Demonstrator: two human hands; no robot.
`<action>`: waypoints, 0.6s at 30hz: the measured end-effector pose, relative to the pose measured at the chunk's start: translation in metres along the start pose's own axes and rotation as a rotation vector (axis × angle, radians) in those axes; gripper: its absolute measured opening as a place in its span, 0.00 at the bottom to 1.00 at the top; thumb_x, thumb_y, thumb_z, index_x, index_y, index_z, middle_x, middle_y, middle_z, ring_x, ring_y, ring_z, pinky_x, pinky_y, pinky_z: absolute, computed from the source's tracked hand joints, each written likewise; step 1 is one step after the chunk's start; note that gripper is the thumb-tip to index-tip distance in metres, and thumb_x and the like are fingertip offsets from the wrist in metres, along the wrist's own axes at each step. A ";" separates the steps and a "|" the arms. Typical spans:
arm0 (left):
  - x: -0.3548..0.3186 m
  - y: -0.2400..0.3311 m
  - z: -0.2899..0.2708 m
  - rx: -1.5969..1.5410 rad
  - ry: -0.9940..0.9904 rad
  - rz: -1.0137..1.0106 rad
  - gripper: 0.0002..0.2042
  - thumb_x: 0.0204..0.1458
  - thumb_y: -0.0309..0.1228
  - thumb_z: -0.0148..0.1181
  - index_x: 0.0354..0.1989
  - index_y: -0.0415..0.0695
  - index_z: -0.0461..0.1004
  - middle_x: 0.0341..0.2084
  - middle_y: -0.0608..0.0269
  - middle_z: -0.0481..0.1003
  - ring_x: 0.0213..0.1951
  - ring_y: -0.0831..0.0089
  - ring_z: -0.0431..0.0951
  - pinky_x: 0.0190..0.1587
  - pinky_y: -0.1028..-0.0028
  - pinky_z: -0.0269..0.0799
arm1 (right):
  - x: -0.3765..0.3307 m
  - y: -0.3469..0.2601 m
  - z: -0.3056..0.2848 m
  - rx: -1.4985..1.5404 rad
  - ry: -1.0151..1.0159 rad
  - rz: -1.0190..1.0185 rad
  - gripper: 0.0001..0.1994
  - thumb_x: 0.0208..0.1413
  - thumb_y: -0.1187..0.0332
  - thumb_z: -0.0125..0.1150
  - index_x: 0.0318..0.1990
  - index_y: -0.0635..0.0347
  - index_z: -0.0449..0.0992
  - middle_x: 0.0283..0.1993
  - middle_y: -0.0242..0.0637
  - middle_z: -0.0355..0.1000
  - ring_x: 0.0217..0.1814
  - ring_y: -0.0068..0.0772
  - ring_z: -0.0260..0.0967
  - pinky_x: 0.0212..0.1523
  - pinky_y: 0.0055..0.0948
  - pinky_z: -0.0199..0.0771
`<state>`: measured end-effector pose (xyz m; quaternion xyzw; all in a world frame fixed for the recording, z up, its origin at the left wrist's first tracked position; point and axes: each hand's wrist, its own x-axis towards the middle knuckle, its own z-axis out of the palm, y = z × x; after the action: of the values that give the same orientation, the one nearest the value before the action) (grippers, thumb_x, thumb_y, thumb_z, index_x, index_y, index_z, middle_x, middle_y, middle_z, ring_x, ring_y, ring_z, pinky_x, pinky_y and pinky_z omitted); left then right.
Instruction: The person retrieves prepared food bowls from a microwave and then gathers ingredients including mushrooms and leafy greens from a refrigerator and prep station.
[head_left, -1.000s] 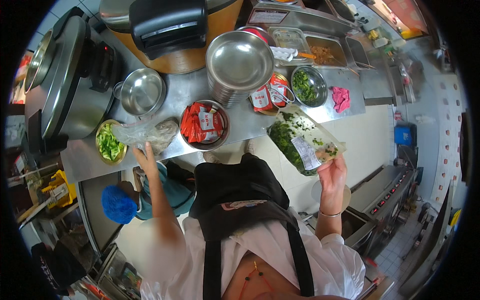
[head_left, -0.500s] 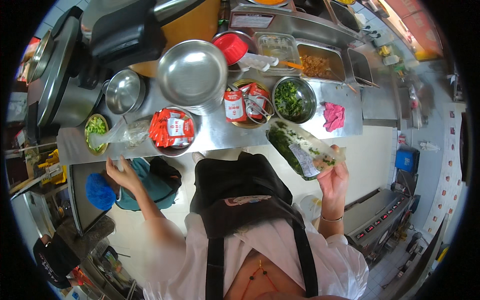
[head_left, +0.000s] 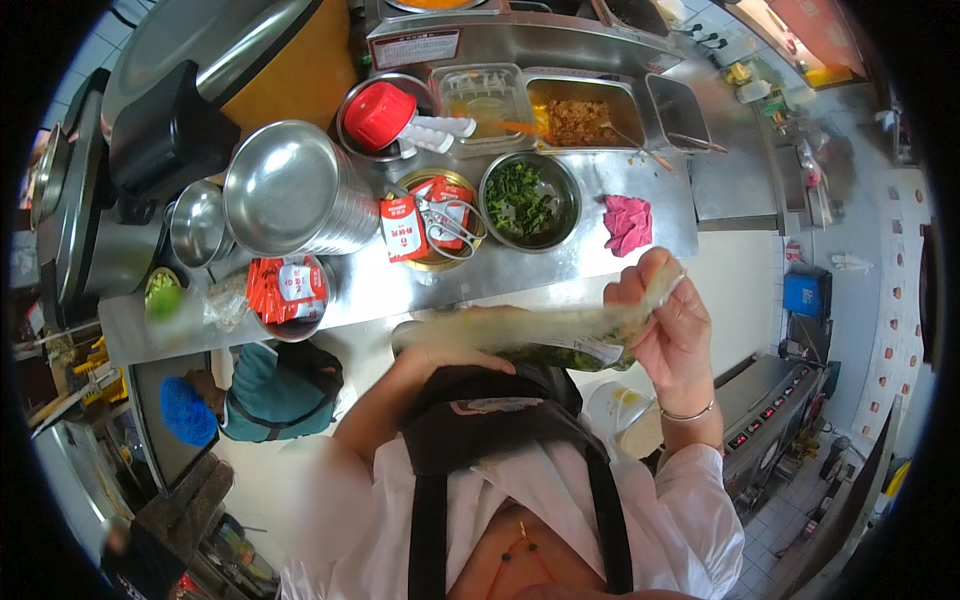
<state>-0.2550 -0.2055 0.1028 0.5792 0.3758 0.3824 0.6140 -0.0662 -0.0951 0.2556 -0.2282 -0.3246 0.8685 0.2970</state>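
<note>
Head view: the left hand (head_left: pixel 455 358) joins the right hand (head_left: pixel 672 325) at the bag of greens (head_left: pixel 545 326).
It has come over from the left end of the surface (head_left: pixel 415 286), so both now share the bag, level before the apron (head_left: pixel 480 420). The right hand pinches one corner; the left hand's fingers are mostly hidden, its grip impossible to tell. Blur obscures the contents.

We see print: red-and-white packets (head_left: pixel 403 230) | label (head_left: pixel 602 350) on bag of greens (head_left: pixel 550 357) | notice (head_left: pixel 416 48) on steel ledge (head_left: pixel 520 48) | fine print unreadable
</note>
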 end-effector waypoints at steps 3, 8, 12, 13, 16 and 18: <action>-0.005 -0.021 0.028 -0.498 0.188 -0.248 0.31 0.37 0.29 0.70 0.52 0.38 0.64 0.44 0.59 0.71 0.48 0.70 0.68 0.52 0.71 0.63 | 0.011 -0.023 -0.030 -0.552 -0.051 -0.056 0.30 0.52 0.59 0.57 0.58 0.63 0.54 0.52 0.42 0.62 0.54 0.35 0.60 0.53 0.32 0.62; 0.016 -0.033 0.040 -0.769 0.156 -0.334 0.28 0.39 0.24 0.68 0.50 0.39 0.64 0.39 0.61 0.72 0.38 0.71 0.73 0.40 0.69 0.72 | -0.052 0.016 -0.184 -0.708 0.141 0.522 0.46 0.46 0.38 0.54 0.62 0.68 0.50 0.58 0.41 0.59 0.61 0.31 0.54 0.56 0.29 0.60; 0.021 -0.040 0.055 -0.932 0.292 -0.500 0.19 0.47 0.30 0.62 0.46 0.42 0.65 0.37 0.62 0.72 0.36 0.70 0.76 0.30 0.75 0.71 | -0.040 0.019 -0.171 -0.466 -0.076 0.512 0.36 0.49 0.51 0.59 0.59 0.66 0.55 0.49 0.40 0.66 0.44 0.30 0.68 0.40 0.31 0.76; 0.027 -0.040 0.057 -0.945 0.314 -0.520 0.18 0.47 0.30 0.62 0.46 0.42 0.66 0.37 0.63 0.72 0.37 0.70 0.76 0.30 0.76 0.70 | -0.029 0.017 -0.178 -0.500 -0.011 0.540 0.32 0.50 0.58 0.59 0.58 0.65 0.56 0.49 0.40 0.66 0.44 0.31 0.68 0.39 0.33 0.76; 0.036 -0.038 0.062 -0.967 0.388 -0.582 0.16 0.48 0.31 0.61 0.45 0.42 0.66 0.37 0.64 0.72 0.37 0.70 0.76 0.28 0.77 0.69 | 0.008 0.007 -0.184 -0.587 0.035 0.662 0.24 0.53 0.71 0.55 0.57 0.65 0.57 0.47 0.40 0.67 0.43 0.31 0.68 0.37 0.30 0.78; 0.045 -0.033 0.067 -0.971 0.453 -0.616 0.17 0.48 0.31 0.61 0.45 0.43 0.66 0.37 0.64 0.72 0.37 0.71 0.76 0.28 0.77 0.69 | 0.033 -0.003 -0.183 -0.695 0.003 0.723 0.24 0.53 0.70 0.56 0.56 0.67 0.58 0.46 0.40 0.67 0.42 0.30 0.68 0.36 0.28 0.78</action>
<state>-0.1744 -0.1939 0.0723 0.0030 0.4298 0.4285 0.7948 0.0191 0.0075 0.1256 -0.4130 -0.4943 0.7561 -0.1158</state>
